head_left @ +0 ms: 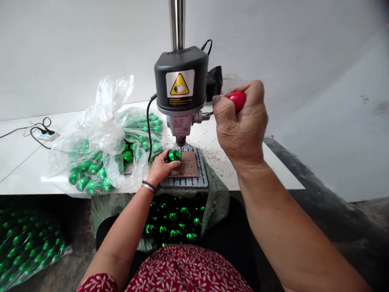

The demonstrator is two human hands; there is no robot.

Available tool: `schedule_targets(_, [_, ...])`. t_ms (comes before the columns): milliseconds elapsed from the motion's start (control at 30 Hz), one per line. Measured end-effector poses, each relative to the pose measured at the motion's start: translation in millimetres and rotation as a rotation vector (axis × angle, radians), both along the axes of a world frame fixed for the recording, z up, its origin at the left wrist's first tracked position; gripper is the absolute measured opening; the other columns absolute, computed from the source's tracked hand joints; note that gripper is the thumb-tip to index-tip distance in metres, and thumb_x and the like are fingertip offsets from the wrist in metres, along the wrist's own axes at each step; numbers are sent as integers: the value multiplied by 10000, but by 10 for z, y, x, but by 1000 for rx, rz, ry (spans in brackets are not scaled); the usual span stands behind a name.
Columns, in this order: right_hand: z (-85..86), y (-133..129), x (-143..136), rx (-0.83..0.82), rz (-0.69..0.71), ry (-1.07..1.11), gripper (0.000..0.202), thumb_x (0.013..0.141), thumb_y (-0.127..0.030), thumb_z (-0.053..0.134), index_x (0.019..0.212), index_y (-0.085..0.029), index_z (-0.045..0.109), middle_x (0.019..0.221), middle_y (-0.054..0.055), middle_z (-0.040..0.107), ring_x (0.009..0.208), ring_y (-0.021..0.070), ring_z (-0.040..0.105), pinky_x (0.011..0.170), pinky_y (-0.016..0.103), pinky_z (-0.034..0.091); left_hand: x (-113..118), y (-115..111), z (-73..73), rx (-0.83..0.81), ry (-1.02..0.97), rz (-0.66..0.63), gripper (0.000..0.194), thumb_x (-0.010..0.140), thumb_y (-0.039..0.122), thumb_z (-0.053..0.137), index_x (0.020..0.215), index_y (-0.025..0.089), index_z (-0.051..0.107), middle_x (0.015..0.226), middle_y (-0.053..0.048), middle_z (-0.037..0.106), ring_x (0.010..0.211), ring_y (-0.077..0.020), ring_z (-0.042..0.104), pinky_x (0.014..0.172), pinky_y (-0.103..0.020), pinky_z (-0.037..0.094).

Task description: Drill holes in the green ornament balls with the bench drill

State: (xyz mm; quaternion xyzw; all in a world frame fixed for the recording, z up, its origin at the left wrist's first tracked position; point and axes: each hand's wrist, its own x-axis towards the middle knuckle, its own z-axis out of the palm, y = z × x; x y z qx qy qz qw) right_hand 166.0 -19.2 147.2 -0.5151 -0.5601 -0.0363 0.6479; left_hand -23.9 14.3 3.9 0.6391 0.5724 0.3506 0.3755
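One ball in work, many others about it: the left hand [160, 168], part-curled, holds a glossy green ball [174, 155] over the flat brown board [191, 168], just beside the drill press [181, 81] bit; the right hand [240, 134] closes round a smooth red knob [238, 101]. Crinkled clear plastic [113, 129] on the tabletop [273, 174] and a woven sack [219, 198] below hold more (which are finished cannot be told).

Colours and patterns in the scene.
Drill head [182, 63], dark grey; warning triangle [180, 86], yellow edged black; handle [237, 101] at right, red; ball [174, 155], bright green; board [190, 165], brown; near garment [185, 269], dark red with pale leaf sprigs.
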Motion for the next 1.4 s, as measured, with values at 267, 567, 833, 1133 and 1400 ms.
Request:
schedule_targets(267, [-59, 35, 67, 9, 0, -69, 220, 933, -432, 472, 935, -215, 436, 839, -29, 513, 692, 34, 457, 668, 205, 454, 64, -24, 34, 151, 208, -52, 649, 629, 258, 840, 1258, 250, 679, 1295, -65, 690, 1272, -333, 541, 1143, -498, 360])
schedule_targets(567, [13, -34, 32, -77, 20, -27, 189, 915, -357, 517, 929, -194, 422, 828, -35, 459, 729, 34, 460, 744, 213, 460, 47, 6, -5, 150, 243, -205, 654, 753, 350, 755, 1372, 220, 588, 1358, -111, 644, 1302, -328, 547, 1161, -495, 355])
schedule_targets(833, [80, -63, -22, -76, 50, 58, 179, 859, -270, 564, 876, -189, 406, 766, -48, 436, 697, 25, 404, 712, 173, 413, -1, 50, 77, -14, 13, -164, 634, 789, 413, 699, 1368, 176, 593, 1370, -91, 650, 1326, -282, 544, 1170, -411, 359])
schedule_targets(1133, [110, -82, -45, -91, 41, 72, 203, 842, -239, 569, 827, -199, 371, 731, -49, 417, 676, 35, 370, 687, 184, 387, 13, 131, 130, -78, -16, -164, 569, 726, 380, 752, 1251, 173, 681, 1233, -75, 722, 1215, -258, 622, 1116, -390, 418])
schedule_targets(1400, [100, -83, -44, -82, 63, 77, 191, 837, -260, 557, 836, -194, 378, 704, -60, 406, 628, 19, 358, 645, 174, 371, 49, 118, 130, 15, 99, -205, 622, 632, 304, 827, 1234, 215, 702, 1256, -60, 717, 1241, -281, 608, 1158, -435, 380])
